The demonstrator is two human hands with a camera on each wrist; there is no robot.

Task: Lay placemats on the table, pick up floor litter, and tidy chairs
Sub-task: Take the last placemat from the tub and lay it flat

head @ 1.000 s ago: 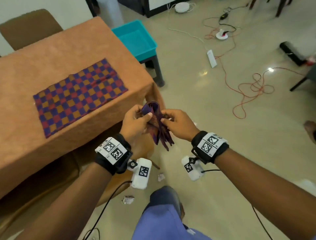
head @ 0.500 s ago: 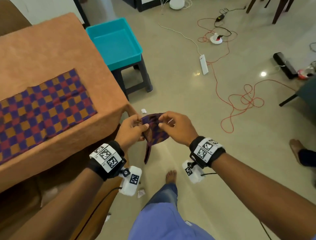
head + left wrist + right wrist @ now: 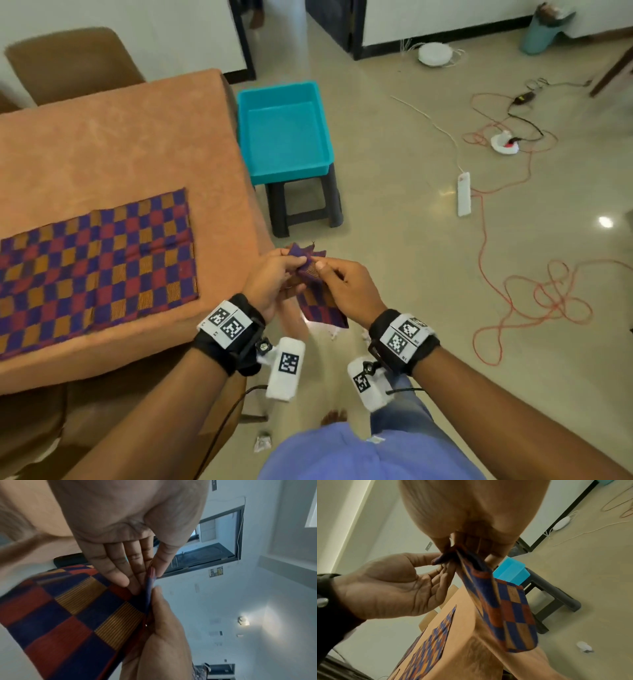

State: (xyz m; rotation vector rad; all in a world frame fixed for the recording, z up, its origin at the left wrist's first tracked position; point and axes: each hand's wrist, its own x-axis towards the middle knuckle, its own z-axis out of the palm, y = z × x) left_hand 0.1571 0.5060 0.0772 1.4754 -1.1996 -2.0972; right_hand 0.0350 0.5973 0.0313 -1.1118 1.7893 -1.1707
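Observation:
A folded placemat [image 3: 320, 310], checked in purple, red and orange, hangs in the air beside the near right corner of the table [image 3: 130, 137]. My left hand [image 3: 291, 265] and right hand [image 3: 325, 270] both pinch its top edge, fingertips close together. The left wrist view shows my left hand [image 3: 147, 580] pinching the placemat [image 3: 77, 615] edge between thumb and fingers. The right wrist view shows my right hand [image 3: 453, 547] doing the same, and the placemat [image 3: 505, 608] drooping below. A second checked placemat [image 3: 96, 267] lies flat on the orange tablecloth.
A teal tub [image 3: 284, 133] sits on a dark stool [image 3: 301, 212] next to the table's right edge. A brown chair [image 3: 68, 65] stands behind the table. Crumpled paper [image 3: 263, 442] lies by my feet. A power strip [image 3: 464, 193] and orange cable loops [image 3: 534, 301] cross the floor at right.
The bunched placemat now hangs down from its top edge. Both hands have shifted their pinch to that edge and stay close together. My view has tilted up over the table.

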